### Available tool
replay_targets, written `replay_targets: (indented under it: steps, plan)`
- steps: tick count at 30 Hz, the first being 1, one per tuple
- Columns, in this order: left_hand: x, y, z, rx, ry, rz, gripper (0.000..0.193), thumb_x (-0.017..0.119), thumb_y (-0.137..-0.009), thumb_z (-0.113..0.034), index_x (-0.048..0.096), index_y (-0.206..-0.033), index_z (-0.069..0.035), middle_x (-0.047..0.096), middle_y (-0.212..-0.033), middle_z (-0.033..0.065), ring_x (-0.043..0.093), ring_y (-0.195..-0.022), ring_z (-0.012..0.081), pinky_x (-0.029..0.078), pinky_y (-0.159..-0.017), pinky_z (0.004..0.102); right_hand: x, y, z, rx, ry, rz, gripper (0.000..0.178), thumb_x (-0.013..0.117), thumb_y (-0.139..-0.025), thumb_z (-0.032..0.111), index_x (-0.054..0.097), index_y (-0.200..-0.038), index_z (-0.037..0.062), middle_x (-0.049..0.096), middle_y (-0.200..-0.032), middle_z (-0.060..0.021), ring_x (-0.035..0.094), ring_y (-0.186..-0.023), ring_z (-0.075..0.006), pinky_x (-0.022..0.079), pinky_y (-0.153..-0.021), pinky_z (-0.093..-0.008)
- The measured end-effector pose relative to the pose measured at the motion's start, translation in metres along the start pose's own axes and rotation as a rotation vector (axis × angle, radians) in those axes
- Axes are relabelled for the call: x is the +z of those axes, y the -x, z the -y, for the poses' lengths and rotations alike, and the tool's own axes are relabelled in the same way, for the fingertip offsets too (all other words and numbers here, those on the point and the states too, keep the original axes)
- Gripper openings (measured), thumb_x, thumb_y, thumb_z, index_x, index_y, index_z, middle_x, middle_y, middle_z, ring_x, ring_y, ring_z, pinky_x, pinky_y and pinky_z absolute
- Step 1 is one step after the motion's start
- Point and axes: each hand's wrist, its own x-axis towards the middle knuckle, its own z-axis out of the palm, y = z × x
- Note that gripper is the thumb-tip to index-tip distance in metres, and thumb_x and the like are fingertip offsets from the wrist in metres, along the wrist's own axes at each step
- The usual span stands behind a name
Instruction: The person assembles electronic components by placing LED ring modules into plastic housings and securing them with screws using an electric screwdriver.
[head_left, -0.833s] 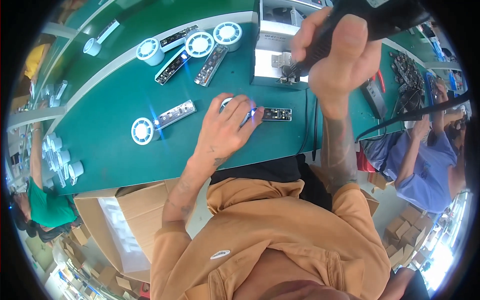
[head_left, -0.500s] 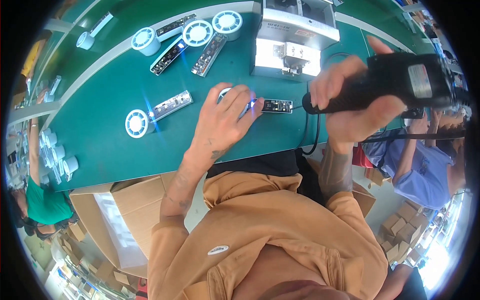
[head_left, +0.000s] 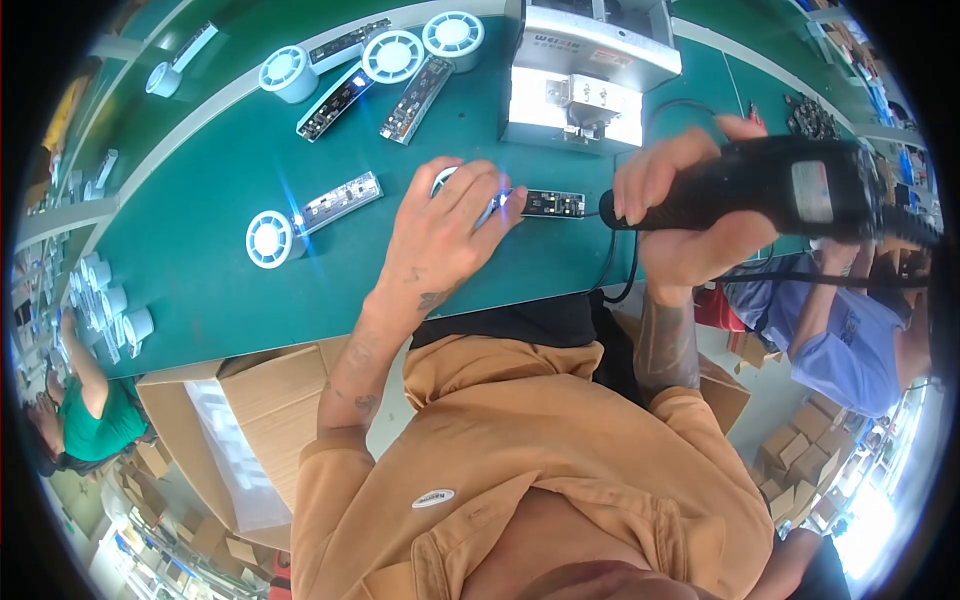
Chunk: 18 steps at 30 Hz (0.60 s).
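Note:
My left hand (head_left: 447, 228) is closed over a white round slotted cap, mostly hidden under the fingers. From that cap a narrow circuit board (head_left: 556, 204) sticks out to the right, flat on the green table, with a blue light glowing beside my thumb. My right hand (head_left: 700, 250) grips a black electric screwdriver (head_left: 750, 188), held level with its nose pointing left. The thin bit reaches the board's right end; whether it sits in a screw is too small to tell.
A similar lit unit (head_left: 340, 203) lies to the left, and several more stand at the back. Behind my hands is a metal fixture (head_left: 590, 95). A black cable (head_left: 634, 270) hangs over the table edge. An open carton (head_left: 275, 400) stands below left. Co-workers sit on both sides.
My right hand and the screwdriver have shifted slightly left and tilted, the rear end lower. My left hand keeps its hold on the unit. The co-worker at the left has moved an arm.

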Motion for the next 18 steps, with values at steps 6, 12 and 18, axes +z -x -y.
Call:
replay_targets:
  steps: [6, 12, 18]
  plan:
    - [-0.002, -0.001, 0.001, -0.001, 0.027, 0.008, 0.029, 0.08, -0.074, -0.01, 0.073, -0.102, -0.006, 0.064, -0.103, 0.0049, 0.063, -0.103, 0.022, 0.048, -0.088, 0.0404, -0.003, 0.006, -0.004, -0.004, 0.017, -0.008, 0.086, 0.046, -0.089, 0.081, 0.032, -0.137, 0.0118, 0.05, -0.073, -0.0062, 0.048, -0.051, -0.0176, 0.043, -0.047, -0.0328]
    - [-0.001, 0.001, 0.0, -0.018, 0.029, 0.025, 0.029, 0.08, -0.074, -0.01, 0.073, -0.101, -0.006, 0.064, -0.104, 0.0048, 0.063, -0.103, 0.0218, 0.048, -0.088, 0.0401, 0.003, 0.007, -0.002, -0.013, 0.014, -0.02, 0.094, 0.044, -0.088, 0.083, 0.027, -0.146, 0.0118, 0.051, -0.074, -0.0072, 0.048, -0.051, -0.0177, 0.043, -0.047, -0.0321]
    - [-0.002, -0.001, 0.0, -0.013, 0.017, 0.034, 0.029, 0.08, -0.074, -0.01, 0.073, -0.102, -0.006, 0.064, -0.104, 0.005, 0.063, -0.103, 0.0219, 0.048, -0.088, 0.04, -0.009, 0.007, -0.014, -0.112, -0.186, 0.121, 0.098, 0.045, -0.087, 0.084, 0.022, -0.149, 0.0114, 0.051, -0.074, -0.0075, 0.049, -0.05, -0.0179, 0.044, -0.046, -0.0326]
